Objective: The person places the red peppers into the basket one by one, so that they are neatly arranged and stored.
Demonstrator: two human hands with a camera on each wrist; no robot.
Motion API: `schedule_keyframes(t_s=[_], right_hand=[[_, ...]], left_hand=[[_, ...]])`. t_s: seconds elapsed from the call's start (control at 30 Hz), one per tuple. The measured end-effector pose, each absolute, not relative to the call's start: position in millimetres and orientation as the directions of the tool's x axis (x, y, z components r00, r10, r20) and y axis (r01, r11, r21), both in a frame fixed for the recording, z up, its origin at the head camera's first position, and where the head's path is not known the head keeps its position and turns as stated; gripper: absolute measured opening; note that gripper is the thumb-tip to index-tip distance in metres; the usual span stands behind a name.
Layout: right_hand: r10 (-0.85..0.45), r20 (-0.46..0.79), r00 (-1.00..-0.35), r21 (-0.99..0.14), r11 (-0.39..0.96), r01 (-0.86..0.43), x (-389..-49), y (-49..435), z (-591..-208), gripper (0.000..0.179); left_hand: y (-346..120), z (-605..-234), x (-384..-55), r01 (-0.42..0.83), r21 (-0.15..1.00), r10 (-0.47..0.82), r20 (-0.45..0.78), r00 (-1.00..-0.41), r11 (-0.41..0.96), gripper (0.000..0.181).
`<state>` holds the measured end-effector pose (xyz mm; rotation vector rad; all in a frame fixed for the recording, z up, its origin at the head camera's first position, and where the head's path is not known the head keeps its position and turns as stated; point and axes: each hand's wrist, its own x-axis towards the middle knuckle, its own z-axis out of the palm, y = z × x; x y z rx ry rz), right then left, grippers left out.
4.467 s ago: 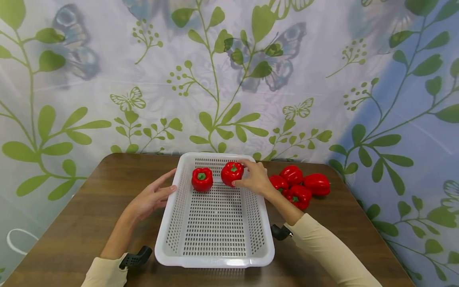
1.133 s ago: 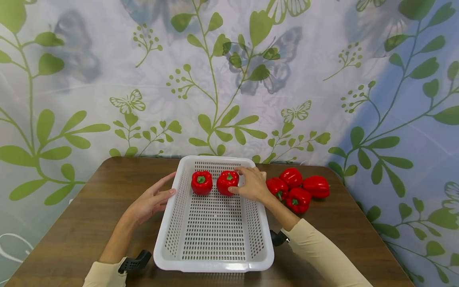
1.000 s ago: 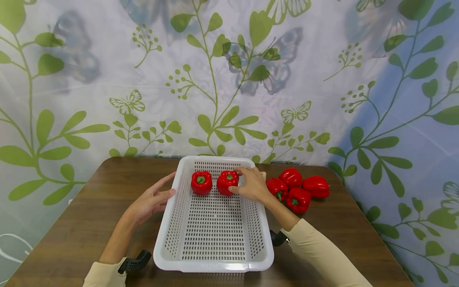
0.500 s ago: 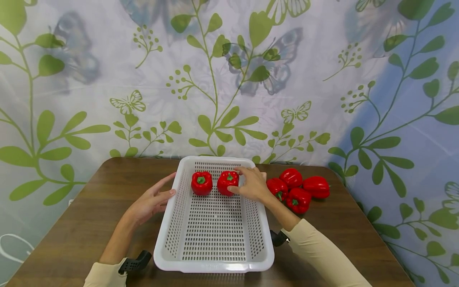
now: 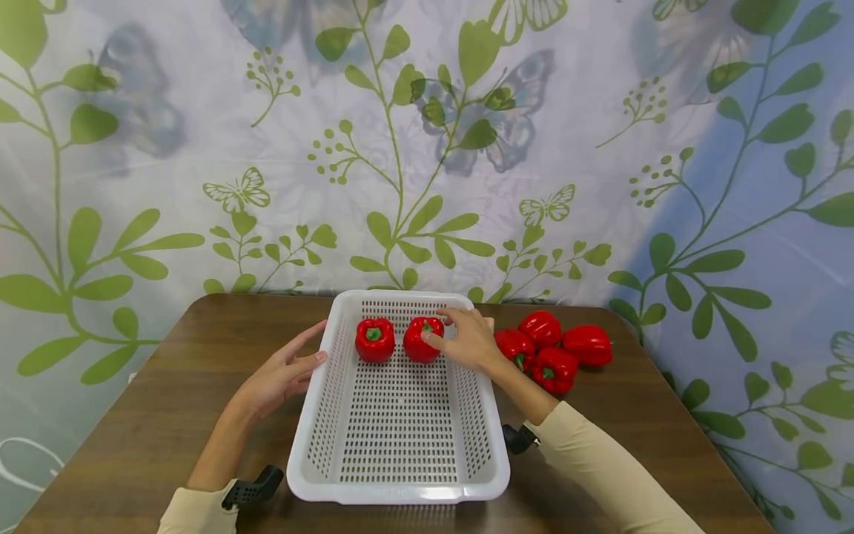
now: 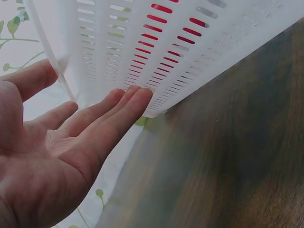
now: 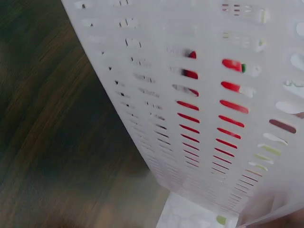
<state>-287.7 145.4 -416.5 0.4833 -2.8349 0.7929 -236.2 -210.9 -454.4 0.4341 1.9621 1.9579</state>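
Left hand point(image 5: 270, 382): fingers extended, apart, against white perforated rectangular plastic basket point(image 5: 399, 430). Right hand point(image 5: 470, 340): thumb and fingers parted at glossy red bell pepper point(image 5: 415, 344); whether clamped, cannot tell.

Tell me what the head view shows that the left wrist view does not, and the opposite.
Only head: the right hand around a red pepper in the basket, and four loose peppers on the table.
Only left wrist: the basket's outer wall beside the left hand, red showing through its slots.
Both: left hand, basket, table, leafy cloth.
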Motion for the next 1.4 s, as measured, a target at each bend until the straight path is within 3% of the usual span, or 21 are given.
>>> schedule_keyframes(t_s=[0.3, 0.63, 1.17, 1.4], right_hand=[[-0.276, 0.235, -0.932, -0.502, 0.787, -0.360, -294.0, 146.3, -415.4, 0.060], [-0.204, 0.170, -0.964, -0.657, 0.706, -0.265, -288.4, 156.6, -397.0, 0.059], [-0.167, 0.175, -0.970, -0.665, 0.707, -0.241, -267.9, 203.9, -362.7, 0.058], [-0.114, 0.139, -0.984, -0.673, 0.718, -0.178, -260.1, 238.7, -353.4, 0.072]], left_hand=[[-210.9, -455.3, -236.9, -0.026, 1.000, 0.427, -0.028, -0.904, 0.010, 0.068], [-209.0, -454.6, -237.6, -0.027, 1.000, 0.433, -0.027, -0.901, 0.006, 0.068], [-212.1, -453.8, -237.7, -0.029, 1.000, 0.433, -0.029, -0.901, 0.007, 0.068], [-212.4, -454.2, -239.4, -0.026, 1.000, 0.429, -0.027, -0.903, 0.010, 0.068]])
